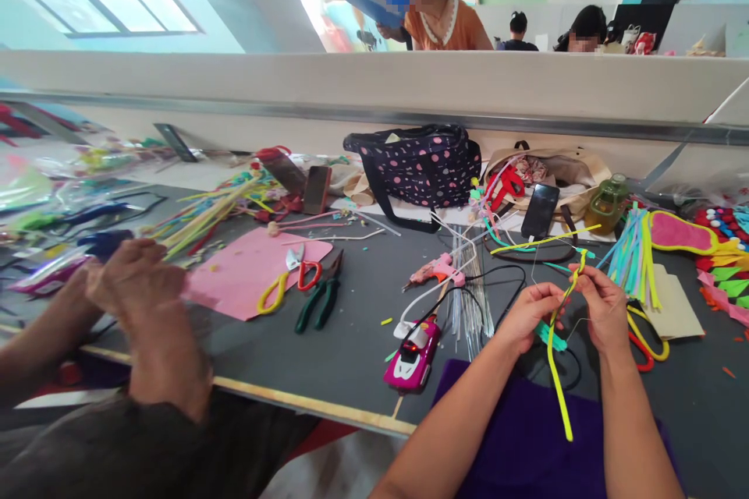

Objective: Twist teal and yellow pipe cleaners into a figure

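Observation:
My left hand (pixel 534 313) pinches a yellow pipe cleaner (pixel 559 374) between thumb and fingers. The lower part of its strand hangs down over the table edge, and its top end looks bent or twisted. Close on the right, my right hand (pixel 602 302) has its fingers closed on the upper part of the same pipe cleaner. Below and between the hands shows a teal fuzzy piece (pixel 550 335) with a thin wire. Another yellow pipe cleaner (pixel 544 239) lies beyond my hands.
A pink glue gun (pixel 438 271) and magenta car-shaped device (pixel 413 359) lie to the left, near green-handled pliers (pixel 319 300) and scissors (pixel 272 292). Pipe-cleaner bundles (pixel 637 257), a phone (pixel 540 210) and bags (pixel 421 168) stand around. A co-worker's blurred hands (pixel 143 281) are at far left.

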Tool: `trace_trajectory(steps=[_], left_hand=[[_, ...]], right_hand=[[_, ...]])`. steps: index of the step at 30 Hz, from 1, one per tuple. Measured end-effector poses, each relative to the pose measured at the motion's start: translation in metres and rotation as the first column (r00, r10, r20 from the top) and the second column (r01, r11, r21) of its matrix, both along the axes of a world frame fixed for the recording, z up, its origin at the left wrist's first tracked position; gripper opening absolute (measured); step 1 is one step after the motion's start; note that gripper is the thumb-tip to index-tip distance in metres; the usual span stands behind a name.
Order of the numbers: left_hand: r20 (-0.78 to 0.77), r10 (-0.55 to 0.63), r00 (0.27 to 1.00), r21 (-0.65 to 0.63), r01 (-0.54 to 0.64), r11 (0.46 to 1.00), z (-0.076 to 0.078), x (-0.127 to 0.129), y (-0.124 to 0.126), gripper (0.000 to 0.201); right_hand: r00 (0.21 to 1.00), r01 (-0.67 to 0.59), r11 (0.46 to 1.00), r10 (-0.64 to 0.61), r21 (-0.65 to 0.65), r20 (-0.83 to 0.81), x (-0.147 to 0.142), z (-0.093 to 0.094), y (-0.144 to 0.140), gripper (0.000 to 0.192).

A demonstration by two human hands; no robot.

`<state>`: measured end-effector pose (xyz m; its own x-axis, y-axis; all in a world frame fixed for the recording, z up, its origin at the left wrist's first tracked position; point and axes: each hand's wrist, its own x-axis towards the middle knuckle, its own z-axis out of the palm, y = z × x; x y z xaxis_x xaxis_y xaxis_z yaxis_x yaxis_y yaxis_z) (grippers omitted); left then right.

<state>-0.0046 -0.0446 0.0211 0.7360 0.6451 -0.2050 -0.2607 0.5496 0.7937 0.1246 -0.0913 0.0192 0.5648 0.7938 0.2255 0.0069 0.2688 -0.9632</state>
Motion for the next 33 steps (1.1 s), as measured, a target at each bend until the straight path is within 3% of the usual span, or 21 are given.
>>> trace_trajectory(steps=[4,10,14,24,28,33], left_hand=[[-0.041,0.062,0.997,0.039,-0.060,0.997,-0.002,0.003,-0.002,0.030],[-0.076,0.128,0.989,0.087,-0.122,0.989,-0.003,0.006,-0.004,0.028],[-0.078,0.131,0.988,0.076,-0.125,0.989,-0.002,0.005,-0.005,0.029],[0.015,-0.052,0.999,-0.045,0.052,0.998,-0.001,-0.002,0.003,0.037],[-0.014,-0.117,0.993,-0.026,0.116,0.993,0.000,-0.006,0.005,0.041],[-0.012,-0.092,0.996,0.041,0.092,0.995,0.000,-0.006,0.004,0.042]], right_hand=[[0.994,0.056,0.998,-0.057,-0.019,-0.090,0.002,-0.002,0.003,0.027],[0.983,-0.059,0.997,0.049,-0.052,-0.177,0.002,-0.003,0.002,0.025],[0.974,-0.062,0.998,0.054,-0.029,-0.220,0.000,-0.002,0.001,0.023],[0.977,-0.084,0.996,0.083,0.001,-0.195,-0.002,-0.001,-0.002,0.024],[0.975,-0.142,0.990,0.143,0.015,-0.168,-0.003,0.001,-0.004,0.023],[0.972,-0.177,0.983,0.181,0.043,-0.150,-0.004,0.005,-0.005,0.022]])
